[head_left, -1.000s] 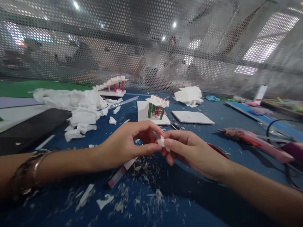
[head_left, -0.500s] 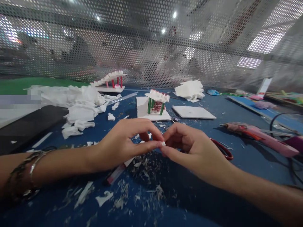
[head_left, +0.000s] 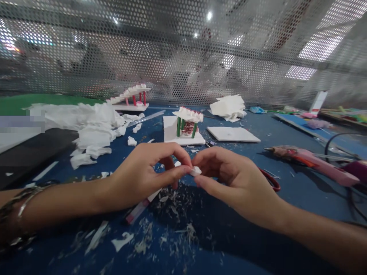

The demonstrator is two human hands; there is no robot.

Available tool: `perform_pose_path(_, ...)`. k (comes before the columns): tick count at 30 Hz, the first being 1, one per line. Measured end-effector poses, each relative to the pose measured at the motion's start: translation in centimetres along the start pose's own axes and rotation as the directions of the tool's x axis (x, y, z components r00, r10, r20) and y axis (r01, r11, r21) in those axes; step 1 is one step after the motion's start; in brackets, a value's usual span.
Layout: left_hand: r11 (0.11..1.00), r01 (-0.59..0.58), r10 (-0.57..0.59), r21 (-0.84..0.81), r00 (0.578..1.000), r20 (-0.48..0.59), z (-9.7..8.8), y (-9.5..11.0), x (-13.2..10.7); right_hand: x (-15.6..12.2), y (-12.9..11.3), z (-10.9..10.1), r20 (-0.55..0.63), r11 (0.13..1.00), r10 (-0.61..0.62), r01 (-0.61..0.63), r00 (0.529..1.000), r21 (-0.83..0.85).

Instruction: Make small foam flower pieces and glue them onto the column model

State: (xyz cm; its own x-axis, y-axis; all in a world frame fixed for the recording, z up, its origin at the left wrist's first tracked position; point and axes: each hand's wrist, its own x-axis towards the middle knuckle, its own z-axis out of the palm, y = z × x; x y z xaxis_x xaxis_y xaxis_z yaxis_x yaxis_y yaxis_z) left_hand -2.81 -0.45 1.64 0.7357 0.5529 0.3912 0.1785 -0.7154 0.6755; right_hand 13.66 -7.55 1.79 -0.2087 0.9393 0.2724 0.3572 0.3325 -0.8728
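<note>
Your left hand (head_left: 143,173) and right hand (head_left: 232,177) pinch the small white foam scrap (head_left: 196,171), in front of the green-pillared white foam model (head_left: 185,126); press gently, fingertips only.

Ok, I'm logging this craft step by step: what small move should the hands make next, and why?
Probably pick a sliver off the white foam bit: the left hand and right hand both pinch it at their fingertips, above white shavings on the blue table, which suggests trimming.
</note>
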Motion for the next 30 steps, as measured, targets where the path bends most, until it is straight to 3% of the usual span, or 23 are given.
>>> perform_pose_path(9,0.990,0.094,-0.089,-0.103,0.995,0.054,0.2,0.1,0.1,0.4,0.4,0.0,0.055,0.975,0.126,-0.134,0.991,0.180)
perform_pose_path(19,0.966,-0.135,0.111,0.222,0.987,0.119,0.1,-0.5,0.5,0.4,0.6,0.4,0.077,0.965,0.149,-0.162,0.986,0.205)
perform_pose_path(25,0.932,-0.131,0.088,0.337,0.986,0.139,0.0,0.1,0.2,0.3,0.4,0.3,0.048,0.957,0.169,-0.176,0.984,0.229)
perform_pose_path(27,0.893,-0.147,0.099,0.426,0.986,0.131,-0.1,-0.3,0.2,0.3,0.4,0.2,0.050,0.956,0.177,-0.183,0.983,0.229)
perform_pose_path(30,0.732,-0.328,0.288,0.597,0.943,0.166,0.0,-1.2,0.2,0.3,0.4,0.2,0.053,0.958,0.194,-0.200,0.980,0.206)
